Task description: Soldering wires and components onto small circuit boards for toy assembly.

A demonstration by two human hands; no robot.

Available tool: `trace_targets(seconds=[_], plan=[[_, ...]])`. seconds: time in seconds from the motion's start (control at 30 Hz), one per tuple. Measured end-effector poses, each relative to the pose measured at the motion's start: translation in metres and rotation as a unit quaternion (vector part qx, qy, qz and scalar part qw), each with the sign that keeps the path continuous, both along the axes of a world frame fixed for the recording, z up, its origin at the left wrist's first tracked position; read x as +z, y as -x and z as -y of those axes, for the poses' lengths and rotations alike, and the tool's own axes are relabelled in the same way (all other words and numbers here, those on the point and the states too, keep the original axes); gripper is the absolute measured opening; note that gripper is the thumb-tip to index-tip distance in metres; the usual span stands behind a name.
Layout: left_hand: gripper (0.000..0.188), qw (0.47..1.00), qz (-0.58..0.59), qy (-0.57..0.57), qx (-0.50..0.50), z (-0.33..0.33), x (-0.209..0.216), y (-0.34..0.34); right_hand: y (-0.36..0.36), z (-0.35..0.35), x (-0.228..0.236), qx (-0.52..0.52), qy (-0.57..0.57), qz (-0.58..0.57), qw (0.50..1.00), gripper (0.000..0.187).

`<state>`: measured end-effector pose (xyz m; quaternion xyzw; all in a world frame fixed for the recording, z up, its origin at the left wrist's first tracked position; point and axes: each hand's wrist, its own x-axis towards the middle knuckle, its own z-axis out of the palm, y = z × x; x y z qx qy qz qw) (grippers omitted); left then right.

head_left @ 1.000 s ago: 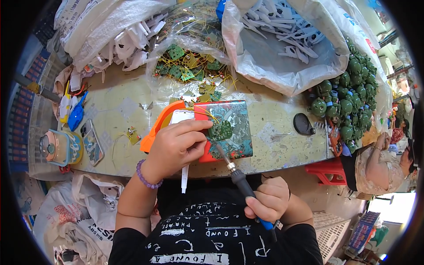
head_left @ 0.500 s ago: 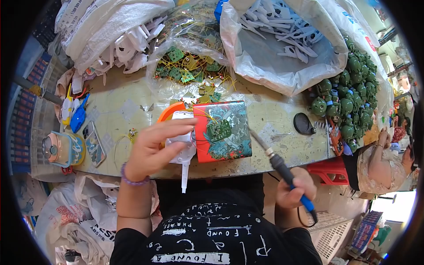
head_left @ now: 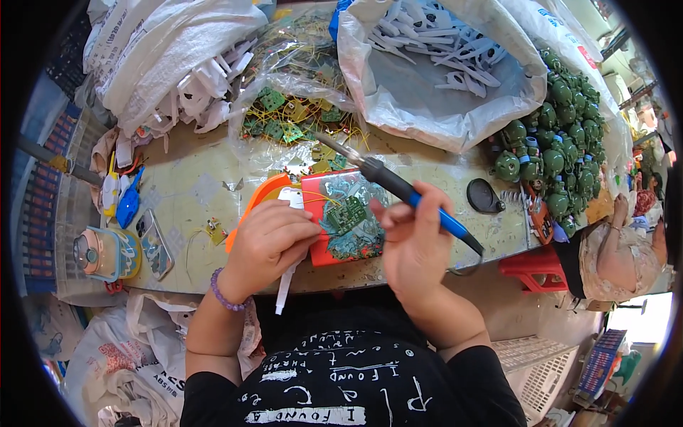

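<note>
My right hand point(head_left: 420, 245) grips a soldering iron point(head_left: 390, 179) by its black and blue handle, its metal tip pointing up and left above the table. A green circuit board point(head_left: 346, 215) with thin yellow wires lies on a red block point(head_left: 321, 255) whose top is scuffed and stained. My left hand point(head_left: 274, 240) is closed, fingertips together, at the block's left edge. Beneath it a white plastic part point(head_left: 284, 290) is mostly hidden, with its narrow stem sticking out toward me. Whatever those fingers pinch is out of sight. An orange curved piece point(head_left: 263, 188) lies just beyond this hand.
Behind are a clear bag of wired circuit boards point(head_left: 288, 117) and a white sack of white plastic parts point(head_left: 445, 135). Green moulded parts point(head_left: 555, 153) pile up at right, near a black round lid point(head_left: 484, 196). A phone point(head_left: 154, 244) and a bottle point(head_left: 107, 252) stand left.
My right hand has raised the soldering iron up and left, over the block. My left hand has lowered and closed at the white part, which has shifted slightly left.
</note>
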<state>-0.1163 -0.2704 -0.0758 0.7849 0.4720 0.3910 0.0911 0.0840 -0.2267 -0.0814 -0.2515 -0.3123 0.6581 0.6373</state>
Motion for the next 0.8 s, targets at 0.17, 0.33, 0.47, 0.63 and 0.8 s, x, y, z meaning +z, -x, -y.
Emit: trace_targets(seconds=[0.17,0.33,0.47,0.63,0.8], plan=[[0.015,0.998,-0.008,-0.001,0.056,0.002,-0.003,-0.011,0.027,0.002,0.006,0.025,0.009,-0.011,1.000,0.034],[0.016,0.996,-0.019,-0.003,0.087,0.004,0.001,-0.015,0.035,0.015,0.005,0.010,-0.013,-0.004,1.000,0.037],[0.022,0.999,-0.004,0.001,0.032,-0.001,0.002,-0.014,0.039,0.019,-0.005,0.004,-0.061,0.053,0.997,0.039],[0.023,0.996,-0.063,-0.053,-0.026,-0.004,0.005,-0.019,0.039,0.020,-0.012,-0.014,-0.057,0.082,0.995,0.039],[0.021,0.997,-0.078,-0.010,-0.003,-0.002,0.008,-0.023,0.035,0.020,-0.008,0.003,-0.060,0.062,0.996,0.038]])
